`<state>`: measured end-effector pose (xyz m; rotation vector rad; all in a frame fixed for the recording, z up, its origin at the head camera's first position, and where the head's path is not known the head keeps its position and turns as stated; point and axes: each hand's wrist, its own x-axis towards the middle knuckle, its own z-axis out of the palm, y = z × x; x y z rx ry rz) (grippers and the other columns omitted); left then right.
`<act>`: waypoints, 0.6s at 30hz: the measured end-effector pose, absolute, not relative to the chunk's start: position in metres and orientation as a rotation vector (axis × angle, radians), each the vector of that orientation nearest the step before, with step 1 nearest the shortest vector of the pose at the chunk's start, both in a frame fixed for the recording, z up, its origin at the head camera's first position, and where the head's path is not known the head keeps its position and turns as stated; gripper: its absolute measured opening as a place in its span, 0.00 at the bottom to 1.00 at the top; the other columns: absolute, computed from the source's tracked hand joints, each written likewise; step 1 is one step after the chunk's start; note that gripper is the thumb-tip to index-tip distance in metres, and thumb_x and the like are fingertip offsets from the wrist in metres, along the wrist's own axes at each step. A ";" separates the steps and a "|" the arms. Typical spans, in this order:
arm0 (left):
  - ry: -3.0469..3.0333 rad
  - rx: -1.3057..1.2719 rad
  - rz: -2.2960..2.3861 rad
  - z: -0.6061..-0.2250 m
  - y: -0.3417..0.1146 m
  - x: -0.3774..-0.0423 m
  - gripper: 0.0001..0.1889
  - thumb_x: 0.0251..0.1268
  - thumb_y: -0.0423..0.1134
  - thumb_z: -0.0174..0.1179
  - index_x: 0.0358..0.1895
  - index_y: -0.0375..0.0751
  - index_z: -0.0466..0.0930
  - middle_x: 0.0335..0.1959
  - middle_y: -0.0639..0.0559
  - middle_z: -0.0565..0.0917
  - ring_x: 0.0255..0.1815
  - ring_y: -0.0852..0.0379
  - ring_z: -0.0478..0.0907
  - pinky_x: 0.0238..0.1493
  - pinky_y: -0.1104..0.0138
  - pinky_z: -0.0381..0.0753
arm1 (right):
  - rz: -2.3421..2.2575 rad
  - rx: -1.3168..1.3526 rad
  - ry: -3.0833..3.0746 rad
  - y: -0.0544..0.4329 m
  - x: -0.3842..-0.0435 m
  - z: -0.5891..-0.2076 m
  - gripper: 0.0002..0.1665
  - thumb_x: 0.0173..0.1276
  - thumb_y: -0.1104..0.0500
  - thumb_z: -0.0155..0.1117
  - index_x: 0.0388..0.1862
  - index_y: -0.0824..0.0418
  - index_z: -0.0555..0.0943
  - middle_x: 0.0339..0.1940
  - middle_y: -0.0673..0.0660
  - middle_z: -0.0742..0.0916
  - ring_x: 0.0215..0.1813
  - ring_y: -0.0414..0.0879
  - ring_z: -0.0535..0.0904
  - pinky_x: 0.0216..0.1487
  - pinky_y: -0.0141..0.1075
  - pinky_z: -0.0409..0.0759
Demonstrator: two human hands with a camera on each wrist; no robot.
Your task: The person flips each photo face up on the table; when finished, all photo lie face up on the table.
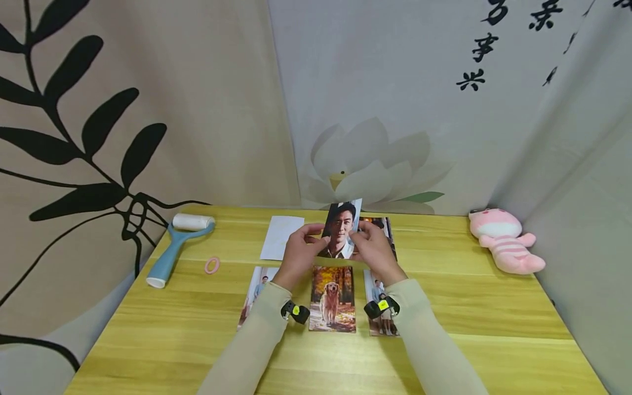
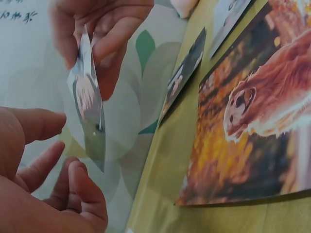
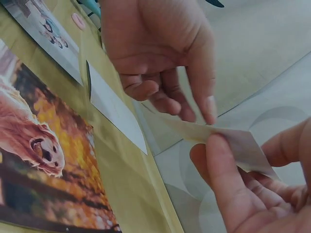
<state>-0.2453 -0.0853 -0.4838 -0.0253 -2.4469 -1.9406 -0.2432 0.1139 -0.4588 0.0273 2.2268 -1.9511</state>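
Above the far part of the table, my right hand pinches a portrait photo between thumb and fingers. In the right wrist view that photo is seen from its pale side. At the other edge is my left hand; in the left wrist view its fingers are spread and stand just apart from the photo. Below the hands lies a golden retriever photo. Group photos lie left and right, partly hidden by my forearms. Behind my right hand shows a dark photo.
A white card lies beyond my left hand. Further left are a blue-handled lint roller and a pink ring. A pink plush toy sits at the right edge. A printed curtain hangs behind the table.
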 end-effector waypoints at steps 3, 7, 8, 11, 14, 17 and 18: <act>-2.425 0.038 -1.989 -0.489 -0.088 -0.250 0.19 0.74 0.39 0.67 0.65 0.41 0.83 0.61 0.45 0.85 0.55 0.47 0.82 0.53 0.59 0.84 | -1.955 0.019 2.240 0.114 -0.243 -0.460 0.36 0.85 0.55 0.54 0.84 0.68 0.58 0.74 0.71 0.78 0.53 0.55 0.84 0.46 0.44 0.91; -2.388 0.120 -2.105 -0.496 -0.092 -0.252 0.19 0.76 0.37 0.64 0.66 0.38 0.82 0.58 0.41 0.84 0.54 0.50 0.81 0.51 0.62 0.82 | -1.966 0.015 2.246 0.114 -0.242 -0.461 0.35 0.85 0.56 0.54 0.83 0.69 0.60 0.72 0.72 0.79 0.51 0.52 0.85 0.44 0.42 0.91; -2.380 0.136 -2.140 -0.497 -0.093 -0.252 0.19 0.77 0.37 0.63 0.66 0.38 0.82 0.58 0.41 0.85 0.53 0.51 0.81 0.49 0.63 0.81 | -1.971 0.021 2.244 0.114 -0.242 -0.462 0.35 0.85 0.56 0.54 0.83 0.69 0.60 0.71 0.72 0.79 0.49 0.51 0.85 0.43 0.41 0.90; -2.334 0.175 -2.270 -0.500 -0.096 -0.251 0.19 0.78 0.36 0.61 0.67 0.38 0.81 0.56 0.41 0.84 0.46 0.56 0.80 0.44 0.65 0.81 | -1.981 0.041 2.235 0.114 -0.242 -0.463 0.36 0.85 0.55 0.55 0.84 0.67 0.59 0.69 0.70 0.80 0.46 0.48 0.85 0.41 0.39 0.90; -2.280 0.175 -2.383 -0.502 -0.099 -0.250 0.18 0.80 0.33 0.58 0.67 0.36 0.80 0.54 0.41 0.84 0.42 0.58 0.80 0.39 0.67 0.82 | -1.985 0.037 2.224 0.112 -0.242 -0.465 0.37 0.85 0.55 0.55 0.85 0.67 0.58 0.65 0.68 0.81 0.45 0.47 0.84 0.40 0.38 0.89; -2.241 0.166 -2.452 -0.501 -0.101 -0.248 0.17 0.80 0.31 0.57 0.67 0.34 0.80 0.51 0.42 0.85 0.38 0.59 0.80 0.35 0.69 0.83 | -1.994 0.028 2.215 0.111 -0.242 -0.465 0.37 0.85 0.55 0.55 0.85 0.66 0.59 0.61 0.66 0.81 0.44 0.46 0.83 0.40 0.38 0.89; -2.231 0.167 -2.466 -0.500 -0.102 -0.248 0.17 0.80 0.30 0.57 0.66 0.34 0.80 0.50 0.43 0.85 0.38 0.59 0.80 0.35 0.70 0.83 | -1.993 0.024 2.219 0.111 -0.242 -0.465 0.37 0.85 0.55 0.55 0.85 0.66 0.59 0.60 0.66 0.81 0.44 0.46 0.83 0.40 0.37 0.89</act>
